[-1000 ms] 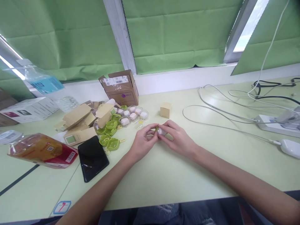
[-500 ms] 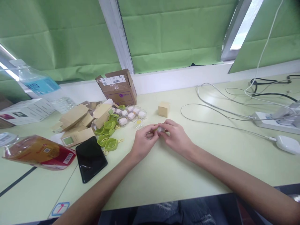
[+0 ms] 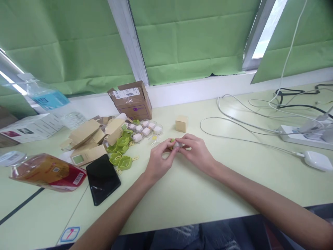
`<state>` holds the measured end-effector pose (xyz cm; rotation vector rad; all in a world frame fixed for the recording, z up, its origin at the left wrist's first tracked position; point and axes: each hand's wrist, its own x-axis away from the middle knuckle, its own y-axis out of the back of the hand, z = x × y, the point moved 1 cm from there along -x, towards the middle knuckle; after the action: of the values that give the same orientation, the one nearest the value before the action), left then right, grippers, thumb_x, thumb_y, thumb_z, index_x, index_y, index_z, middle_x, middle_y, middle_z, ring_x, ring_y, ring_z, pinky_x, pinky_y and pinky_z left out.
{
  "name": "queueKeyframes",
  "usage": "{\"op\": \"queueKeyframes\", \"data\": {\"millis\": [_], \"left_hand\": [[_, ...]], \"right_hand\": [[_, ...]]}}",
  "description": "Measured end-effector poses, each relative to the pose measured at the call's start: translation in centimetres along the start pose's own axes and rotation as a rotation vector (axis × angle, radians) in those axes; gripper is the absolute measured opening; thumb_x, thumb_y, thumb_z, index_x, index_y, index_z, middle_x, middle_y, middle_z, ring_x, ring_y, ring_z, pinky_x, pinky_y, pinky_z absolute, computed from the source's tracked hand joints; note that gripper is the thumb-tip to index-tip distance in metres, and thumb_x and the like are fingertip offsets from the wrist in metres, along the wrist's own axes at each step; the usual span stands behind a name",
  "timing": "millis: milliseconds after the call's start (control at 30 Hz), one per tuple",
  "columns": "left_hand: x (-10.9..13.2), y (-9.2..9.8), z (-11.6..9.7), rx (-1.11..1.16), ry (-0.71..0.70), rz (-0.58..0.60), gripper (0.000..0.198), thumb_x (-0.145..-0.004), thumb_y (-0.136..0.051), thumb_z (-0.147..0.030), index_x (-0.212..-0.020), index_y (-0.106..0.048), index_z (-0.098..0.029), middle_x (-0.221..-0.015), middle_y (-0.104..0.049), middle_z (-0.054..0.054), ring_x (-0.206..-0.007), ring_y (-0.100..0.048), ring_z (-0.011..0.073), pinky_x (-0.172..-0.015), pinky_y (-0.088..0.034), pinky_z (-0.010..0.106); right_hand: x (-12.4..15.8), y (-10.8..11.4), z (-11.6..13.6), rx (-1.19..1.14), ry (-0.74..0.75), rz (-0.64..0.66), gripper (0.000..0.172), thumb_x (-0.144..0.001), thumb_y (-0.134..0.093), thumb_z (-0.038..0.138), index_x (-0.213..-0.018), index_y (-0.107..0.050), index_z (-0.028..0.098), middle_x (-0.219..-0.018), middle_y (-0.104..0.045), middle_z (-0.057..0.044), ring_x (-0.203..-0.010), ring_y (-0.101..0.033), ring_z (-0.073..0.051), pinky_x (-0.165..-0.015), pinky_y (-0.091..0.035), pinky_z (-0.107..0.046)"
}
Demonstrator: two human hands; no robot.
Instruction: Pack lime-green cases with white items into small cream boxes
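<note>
My left hand (image 3: 159,160) and my right hand (image 3: 197,152) meet above the table, both closed in a fingertip pinch. Between them is a small white piece with a green part (image 3: 178,144), mostly covered by the fingers, so its kind does not show. Just behind the hands stands a small tan cardboard box (image 3: 181,124). To the left lie several pale rounded pieces in clear plastic shells (image 3: 146,131) and a small clear packet with a yellow spot (image 3: 154,139). Several green cup-like cases with loops (image 3: 125,162) are nearer my left forearm.
Left are opened tan cartons (image 3: 87,133), a black tablet (image 3: 103,178), a drink bottle (image 3: 49,172), a clear water bottle (image 3: 53,100) and white boxes (image 3: 32,126). A brown shipping box (image 3: 131,101) stands by the wall. Right are cables, a power strip (image 3: 299,133) and a white charger (image 3: 317,160).
Both hands stay together on the small piece; the fingers have shifted and more of its green part now shows. The whole view has moved slightly.
</note>
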<state>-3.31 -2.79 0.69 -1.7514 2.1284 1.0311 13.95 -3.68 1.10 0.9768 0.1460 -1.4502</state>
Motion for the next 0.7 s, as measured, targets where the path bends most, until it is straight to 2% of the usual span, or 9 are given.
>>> {"op": "queueKeyframes", "data": {"millis": [67,167,233,267,333,400,500,633,700], "left_hand": [[-0.2,0.2,0.3,0.114,0.110,-0.021,0.022,-0.091,-0.069,-0.033,-0.106,-0.067,-0.018,-0.107,-0.073,0.008,-0.085,-0.071,0.0166,-0.080,-0.062,0.030],[-0.4,0.4,0.7,0.200,0.224,-0.041,0.029,-0.090,-0.071,-0.037,-0.112,-0.065,-0.019,-0.104,-0.072,0.008,-0.090,-0.071,0.0178,-0.080,-0.060,0.030],[-0.5,0.4,1.0,0.185,0.253,-0.029,0.032,-0.089,-0.071,-0.039,-0.114,-0.065,-0.020,-0.109,-0.071,0.008,-0.091,-0.070,0.0175,-0.080,-0.059,0.030],[-0.5,0.4,1.0,0.181,0.269,-0.010,0.033,-0.089,-0.070,-0.040,-0.115,-0.065,-0.019,-0.111,-0.070,0.008,-0.089,-0.070,0.0172,-0.079,-0.059,0.030],[-0.6,0.3,1.0,0.191,0.304,0.040,0.034,-0.091,-0.068,-0.043,-0.113,-0.065,-0.018,-0.110,-0.071,0.009,-0.084,-0.070,0.0169,-0.075,-0.059,0.030],[-0.6,0.2,0.8,0.202,0.321,0.077,0.035,-0.092,-0.064,-0.047,-0.112,-0.065,-0.017,-0.107,-0.071,0.009,-0.081,-0.069,0.0174,-0.073,-0.058,0.031],[-0.5,0.4,0.4,0.104,0.275,0.106,0.043,-0.091,-0.064,-0.051,-0.119,-0.065,-0.018,-0.109,-0.071,0.009,-0.084,-0.068,0.0193,-0.075,-0.057,0.033],[-0.1,0.9,-0.2,-0.140,0.136,0.132,0.066,-0.077,-0.082,-0.047,-0.133,-0.059,-0.020,-0.125,-0.066,0.011,-0.103,-0.065,0.0260,-0.088,-0.053,0.039],[0.1,1.1,-0.3,-0.234,0.048,0.152,0.059,-0.077,-0.082,-0.041,-0.129,-0.060,-0.022,-0.126,-0.065,0.009,-0.111,-0.062,0.0276,-0.094,-0.050,0.040]], "right_hand": [[-0.1,0.0,-0.3,0.037,0.105,-0.028,0.020,-0.094,-0.067,0.023,-0.113,-0.074,0.023,-0.095,-0.068,-0.007,-0.088,-0.064,-0.022,-0.077,-0.058,-0.037],[-0.2,0.1,-0.8,0.092,0.182,-0.020,0.039,-0.093,-0.070,0.036,-0.129,-0.066,0.023,-0.109,-0.068,-0.011,-0.101,-0.063,-0.026,-0.089,-0.057,-0.043],[-0.2,0.1,-1.0,0.075,0.153,0.051,0.045,-0.095,-0.067,0.040,-0.137,-0.062,0.024,-0.115,-0.067,-0.012,-0.106,-0.063,-0.027,-0.091,-0.057,-0.045],[-0.2,0.1,-1.1,0.043,0.126,0.105,0.043,-0.097,-0.064,0.040,-0.137,-0.062,0.024,-0.114,-0.067,-0.012,-0.103,-0.064,-0.025,-0.090,-0.057,-0.043],[-0.2,0.0,-1.2,-0.057,0.052,0.192,0.035,-0.100,-0.058,0.039,-0.130,-0.067,0.024,-0.109,-0.068,-0.010,-0.095,-0.066,-0.022,-0.084,-0.058,-0.037],[-0.3,-0.1,-1.3,-0.160,-0.051,0.194,0.032,-0.099,-0.059,0.041,-0.119,-0.074,0.022,-0.102,-0.070,-0.010,-0.090,-0.067,-0.021,-0.080,-0.058,-0.034],[-0.5,0.0,-1.5,-0.324,-0.228,0.141,0.036,-0.090,-0.068,0.049,-0.108,-0.078,0.020,-0.099,-0.075,-0.009,-0.092,-0.069,-0.024,-0.085,-0.057,-0.037],[-0.6,0.0,-0.9,-0.610,-0.328,0.266,0.046,-0.082,-0.074,0.053,-0.112,-0.077,0.018,-0.103,-0.078,-0.008,-0.102,-0.071,-0.028,-0.097,-0.053,-0.043],[-0.5,-0.2,-0.5,-0.676,-0.362,0.288,0.050,-0.080,-0.075,0.055,-0.111,-0.077,0.017,-0.104,-0.078,-0.009,-0.101,-0.071,-0.028,-0.096,-0.053,-0.043]]}}
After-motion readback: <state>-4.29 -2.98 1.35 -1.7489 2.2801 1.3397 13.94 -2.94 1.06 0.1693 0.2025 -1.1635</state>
